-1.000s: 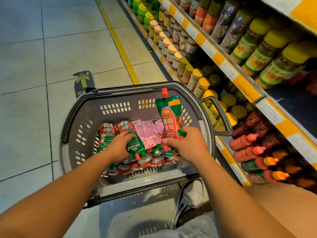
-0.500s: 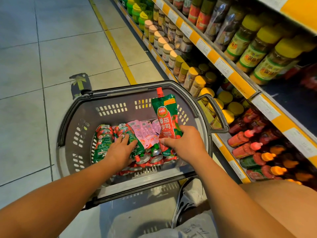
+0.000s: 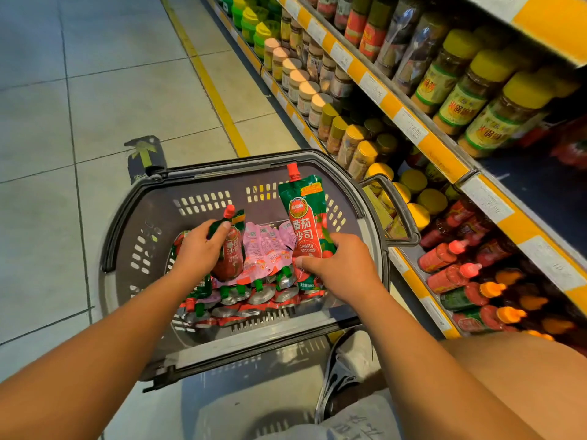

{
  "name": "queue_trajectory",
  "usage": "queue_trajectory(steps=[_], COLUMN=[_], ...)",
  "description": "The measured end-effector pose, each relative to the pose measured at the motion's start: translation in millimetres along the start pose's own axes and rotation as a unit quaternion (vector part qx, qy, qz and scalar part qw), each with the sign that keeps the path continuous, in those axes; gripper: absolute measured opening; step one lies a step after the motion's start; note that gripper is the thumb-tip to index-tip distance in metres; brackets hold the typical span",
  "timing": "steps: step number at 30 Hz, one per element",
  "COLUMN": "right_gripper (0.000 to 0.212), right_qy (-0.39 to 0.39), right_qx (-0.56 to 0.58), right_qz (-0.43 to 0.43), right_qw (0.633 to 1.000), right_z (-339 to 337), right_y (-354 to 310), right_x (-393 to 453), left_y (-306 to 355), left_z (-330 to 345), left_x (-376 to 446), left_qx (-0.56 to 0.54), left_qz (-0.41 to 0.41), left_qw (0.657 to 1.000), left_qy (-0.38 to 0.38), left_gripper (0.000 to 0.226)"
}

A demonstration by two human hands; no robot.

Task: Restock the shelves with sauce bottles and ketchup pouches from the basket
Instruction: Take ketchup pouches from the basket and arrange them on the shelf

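One grey basket [image 3: 149, 236] stands on the floor. Two hands are in it, the left hand [image 3: 198, 246] and the right hand [image 3: 336, 265], and each holds one ketchup pouch: two pouches lifted, one [image 3: 230, 249] on the left, one [image 3: 306, 227] on the right. More pouches [image 3: 263, 293] lie heaped below, too overlapped to count. One shoe [image 3: 341, 373] shows.

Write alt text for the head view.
Each hand grips a ketchup pouch over a grey basket of pouches: left hand a tilted pouch, right hand an upright pouch. Stocked shelves stand right.
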State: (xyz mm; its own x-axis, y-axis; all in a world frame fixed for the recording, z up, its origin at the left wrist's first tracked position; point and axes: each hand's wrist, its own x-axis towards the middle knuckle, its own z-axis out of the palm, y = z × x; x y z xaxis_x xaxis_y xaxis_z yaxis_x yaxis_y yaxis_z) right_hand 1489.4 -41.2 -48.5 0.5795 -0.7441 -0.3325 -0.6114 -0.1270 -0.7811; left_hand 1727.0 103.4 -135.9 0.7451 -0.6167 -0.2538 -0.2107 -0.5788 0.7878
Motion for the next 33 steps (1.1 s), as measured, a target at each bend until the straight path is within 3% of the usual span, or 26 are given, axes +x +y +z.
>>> queue_trajectory(steps=[2,6,17,25,33], right_gripper=[0.025,0.026,0.022,0.027,0.028], right_qy=[-0.003,-0.004,0.006,0.017,0.13], right_qx=[0.0,0.015,0.194,0.366,0.446], right_qz=[0.001,0.003,0.036,0.058,0.04], right_qw=[1.0,1.0,0.98,0.929,0.885], right_z=[0.0,-1.5,-13.7,-33.2,-86.0], right_y=[0.3,0.6,-11.1,-21.9,-6.2], right_x=[0.2,-0.5,-12.0,-37.4,-77.0], left_y=[-7.1,-17.8,-16.7,58.4,146.0], left_z=[8.4,28.6,27.9,18.9,14.3], left_x=[3.3,1.2,-21.1,-50.4,-93.8], left_qx=[-0.04,-0.028,-0.115,-0.272,-0.316], left_qz=[-0.021,-0.054,-0.083,-0.053,0.036], left_qw=[0.999,0.998,0.99,0.959,0.936], left_qy=[-0.014,-0.02,-0.021,-0.055,-0.149], left_gripper=[0.031,0.053,0.039,0.027,0.032])
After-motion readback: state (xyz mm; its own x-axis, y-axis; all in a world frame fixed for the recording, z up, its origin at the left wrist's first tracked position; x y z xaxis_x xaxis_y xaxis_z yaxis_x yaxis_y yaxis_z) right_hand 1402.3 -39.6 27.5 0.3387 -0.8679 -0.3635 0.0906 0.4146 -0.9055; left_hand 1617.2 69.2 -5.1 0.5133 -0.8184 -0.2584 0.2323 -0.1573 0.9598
